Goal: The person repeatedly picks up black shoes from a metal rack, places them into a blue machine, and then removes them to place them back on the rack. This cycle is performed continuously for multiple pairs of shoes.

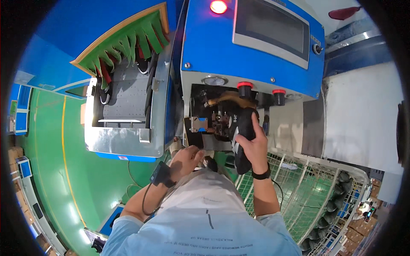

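Black shoe [244,123], long axis running roughly fore-and-aft, is gripped from its right by the nearer right hand [256,147], beside the blue machine's metal fixture [220,123]; left hand [185,161] relaxed, apparently holding nothing.

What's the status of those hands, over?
Right hand grips black shoe with white patch. Left hand, nothing visibly held. Curved brown strip nearby, possibly in the way.

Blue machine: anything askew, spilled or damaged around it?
Nothing plainly wrong: no visible spill or damage. The right hand holds a black shoe at the machine. The red light glows; whether that signals a fault, I can't tell.
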### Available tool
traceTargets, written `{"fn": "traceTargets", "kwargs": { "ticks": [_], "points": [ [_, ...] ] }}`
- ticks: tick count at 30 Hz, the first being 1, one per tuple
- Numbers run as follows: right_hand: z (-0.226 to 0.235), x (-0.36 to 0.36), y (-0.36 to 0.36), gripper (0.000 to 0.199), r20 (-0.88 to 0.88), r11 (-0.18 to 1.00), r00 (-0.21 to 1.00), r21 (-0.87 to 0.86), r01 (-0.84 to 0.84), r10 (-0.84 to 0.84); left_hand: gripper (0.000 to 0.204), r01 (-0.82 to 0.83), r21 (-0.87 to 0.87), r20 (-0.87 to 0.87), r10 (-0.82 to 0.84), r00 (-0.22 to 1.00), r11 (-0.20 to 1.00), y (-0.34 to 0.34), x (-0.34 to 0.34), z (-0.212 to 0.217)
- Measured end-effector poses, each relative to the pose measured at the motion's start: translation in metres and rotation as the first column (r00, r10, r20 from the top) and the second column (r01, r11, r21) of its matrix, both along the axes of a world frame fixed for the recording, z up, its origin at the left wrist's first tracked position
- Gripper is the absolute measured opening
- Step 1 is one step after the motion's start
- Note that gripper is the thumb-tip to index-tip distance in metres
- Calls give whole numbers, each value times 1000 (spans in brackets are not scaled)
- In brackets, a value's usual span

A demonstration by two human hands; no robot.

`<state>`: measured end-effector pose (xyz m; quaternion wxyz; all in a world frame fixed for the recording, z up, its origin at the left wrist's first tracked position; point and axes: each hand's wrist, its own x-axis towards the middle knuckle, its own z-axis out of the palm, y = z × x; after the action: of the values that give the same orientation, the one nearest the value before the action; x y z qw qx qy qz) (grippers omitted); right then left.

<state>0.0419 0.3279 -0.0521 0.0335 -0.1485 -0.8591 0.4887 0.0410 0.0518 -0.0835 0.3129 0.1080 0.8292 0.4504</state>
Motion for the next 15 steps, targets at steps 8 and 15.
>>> {"fn": "traceTargets", "kwargs": {
  "ticks": [8,15],
  "points": [
    [-9,-33,-17,94,156,845,988,526,-98,18,35,63,11,-23,-62,998,998,-38,12,-53],
    [-4,-25,-14,93,111,957,988,260,-129,103,37,114,-126,57,-107,993,985,-35,-27,-17]
  ]
}}
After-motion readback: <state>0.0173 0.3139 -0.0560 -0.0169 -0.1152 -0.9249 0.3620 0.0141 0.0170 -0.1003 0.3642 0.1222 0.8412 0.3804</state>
